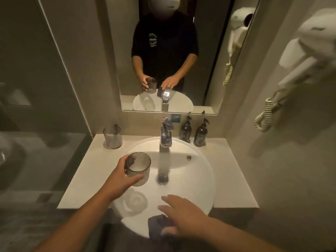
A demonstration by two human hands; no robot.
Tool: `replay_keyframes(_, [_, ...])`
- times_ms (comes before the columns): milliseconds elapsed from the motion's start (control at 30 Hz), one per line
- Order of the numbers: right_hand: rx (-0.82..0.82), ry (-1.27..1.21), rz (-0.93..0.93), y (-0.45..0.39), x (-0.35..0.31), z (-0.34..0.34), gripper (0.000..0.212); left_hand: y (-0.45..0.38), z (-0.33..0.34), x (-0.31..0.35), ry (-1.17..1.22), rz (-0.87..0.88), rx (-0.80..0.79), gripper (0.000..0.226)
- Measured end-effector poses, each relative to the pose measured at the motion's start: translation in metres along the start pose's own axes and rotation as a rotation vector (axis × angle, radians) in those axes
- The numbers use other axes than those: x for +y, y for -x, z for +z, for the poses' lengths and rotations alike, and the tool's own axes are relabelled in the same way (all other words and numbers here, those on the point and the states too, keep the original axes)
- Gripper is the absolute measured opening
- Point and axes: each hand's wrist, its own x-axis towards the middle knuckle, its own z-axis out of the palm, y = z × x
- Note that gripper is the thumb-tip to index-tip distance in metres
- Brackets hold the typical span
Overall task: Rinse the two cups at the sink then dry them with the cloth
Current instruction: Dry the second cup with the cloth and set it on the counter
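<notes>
Two ribbed glass cups are in view: one cup (138, 168) is gripped around its side by the left hand (120, 180) and held upright over the left of the basin (200, 188), just beside the stream falling from the tap (165, 137); the second cup (112, 136) stands untouched on the counter (87, 171) at the back left, well apart from the sink. Water is running, so rinsing looks to be at its very start, and I cannot tell whether the held cup has been wetted yet. The right hand (181, 213) hovers spread and loose above the basin's front rim, grasping nothing, with the dark cloth (156, 226) lying just under its thumb. Judging from this, both rinses and both dryings are still to do, the cloth not yet taken up
</notes>
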Motion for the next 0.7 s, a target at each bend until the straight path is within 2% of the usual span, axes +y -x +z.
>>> replay_keyframes(133, [-0.133,0.077,-0.072,0.015,-0.006,0.032,0.079,0.025,0.018,-0.001,-0.018,-0.043,0.040,0.080])
replay_keyframes(233, [-0.068,0.028,-0.056,0.020,-0.006,0.052,0.089,0.041,0.022,0.003,-0.040,-0.059,0.054,0.082])
replay_keyframes(400, [0.013,0.151,-0.132,0.012,-0.022,0.070,0.094,0.058,0.018,0.006,-0.070,-0.060,0.082,0.078])
replay_keyframes(533, [0.111,0.140,-0.062,0.003,-0.027,0.087,0.063,0.066,0.014,0.006,-0.076,-0.055,0.086,0.077])
replay_keyframes(700, [0.118,-0.011,0.090,-0.008,-0.025,0.080,0.031,0.073,0.005,0.007,-0.078,-0.047,0.064,0.077])
